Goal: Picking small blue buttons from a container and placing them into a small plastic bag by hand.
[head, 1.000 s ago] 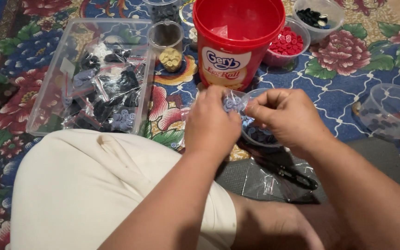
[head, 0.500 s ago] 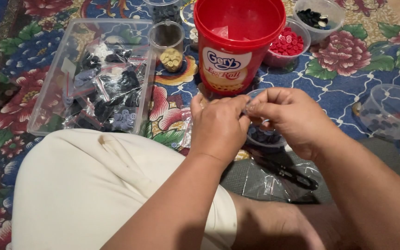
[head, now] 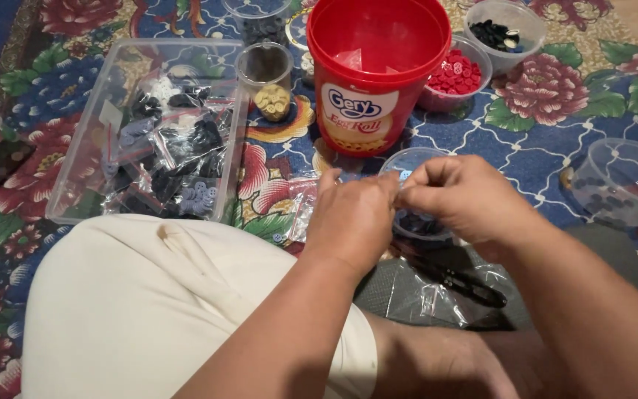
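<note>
- Left hand (head: 354, 218): fingertips drawn together, meeting the right hand's over a small clear cup.
- Right hand (head: 467, 198): fingers (head: 415, 193) curled and pinched toward the left; what they pinch is too small to make out.
- Small clear cup (head: 407, 159): directly under both sets of fingertips, holding dark buttons, mostly hidden by the hands.
- Red bucket (head: 374, 74): just beyond the fingers, upright, open.
- Clear tray of bagged buttons (head: 153, 125): well left of the fingers.
- Dark pliers (head: 467, 284): beneath the right wrist, partly covered.
</note>
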